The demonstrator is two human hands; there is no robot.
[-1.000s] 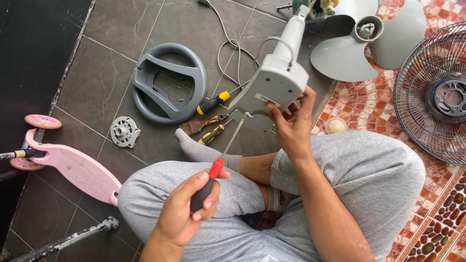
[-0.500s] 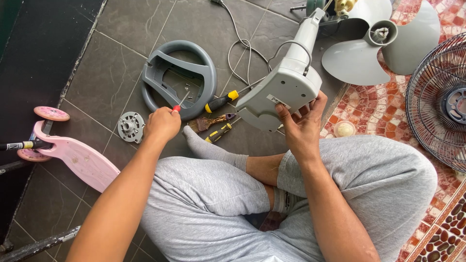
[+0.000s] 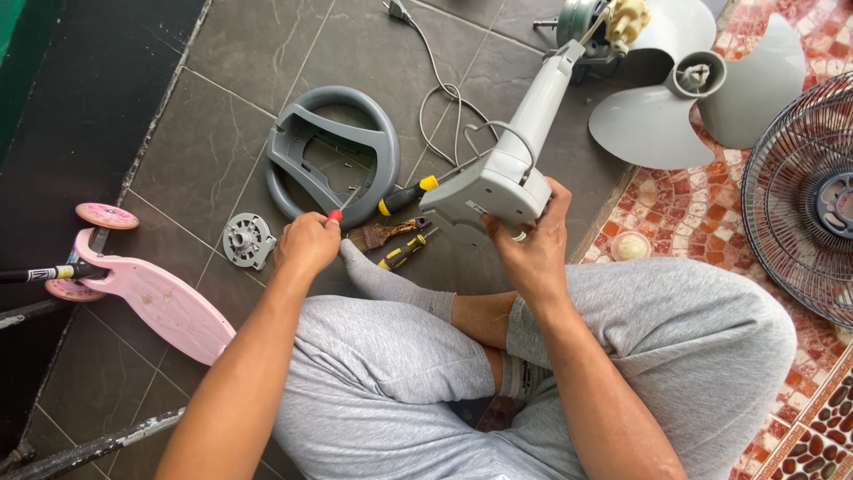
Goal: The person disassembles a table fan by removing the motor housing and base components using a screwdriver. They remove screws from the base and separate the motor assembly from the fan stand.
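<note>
Left hand (image 3: 306, 242) has swung off the fan and now sits low on the floor by the grey ring base (image 3: 333, 156), grip closed on the red-handled screwdriver (image 3: 336, 213) (apparently setting it down), while right hand (image 3: 531, 244) stays clamped on the grey fan stand housing (image 3: 498, 182) above the shin.

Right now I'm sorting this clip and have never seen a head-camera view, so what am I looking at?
The camera sits on a person's head and looks down at their crossed legs and two bare hands; there is no machine.

The right hand grips a grey fan stand body, its cord trailing over the tiled floor. The left hand holds a red-handled screwdriver beside a grey ring-shaped base.

Also lying around: a yellow-and-black screwdriver, a small brush, a round metal plate, grey fan blades, a wire fan guard and a pink scooter.
</note>
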